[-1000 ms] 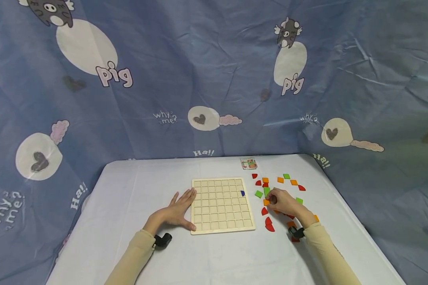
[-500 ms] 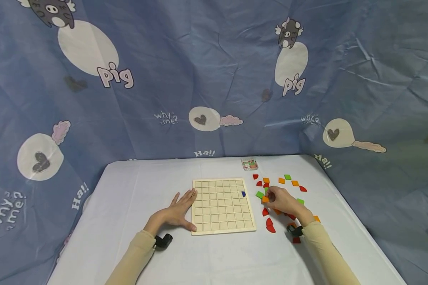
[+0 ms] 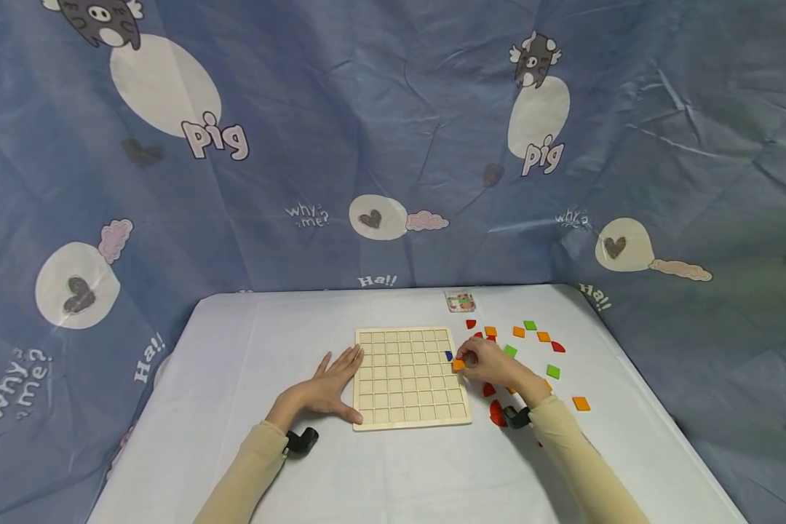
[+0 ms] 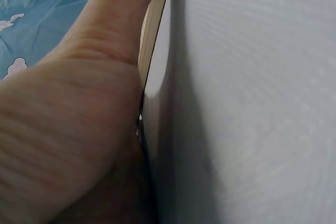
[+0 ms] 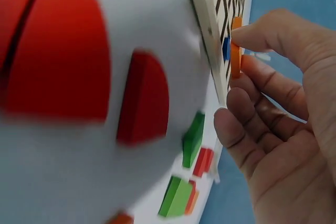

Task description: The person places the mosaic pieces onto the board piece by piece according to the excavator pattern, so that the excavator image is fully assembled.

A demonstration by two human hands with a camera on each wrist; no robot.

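A wooden grid board [image 3: 406, 421] lies on the white table. My left hand [image 3: 326, 387] rests along its left edge, fingers spread, thumb at the near corner; in the left wrist view the palm side [image 4: 79, 124] of that hand sits beside the board's edge [image 4: 152, 30]. My right hand [image 3: 491, 362] pinches an orange square tile [image 3: 458, 365] between thumb and fingers, over the board's right edge. A blue rounded tile [image 3: 448, 356] sits in a right-hand cell of the board, just beyond the orange tile. The right wrist view shows the orange tile [image 5: 236, 51] held on edge.
Right of the board lie scattered red quarter-round tiles [image 3: 498, 413], green square tiles [image 3: 553, 372] and more orange squares [image 3: 581, 403], some hidden under the right arm. A small picture card [image 3: 460, 301] lies at the back. A patterned blue cloth [image 3: 393, 145] hangs behind the table.
My right hand has picked the orange tile up from among the loose tiles and carried it left to the board's right edge. The left hand stays in place.
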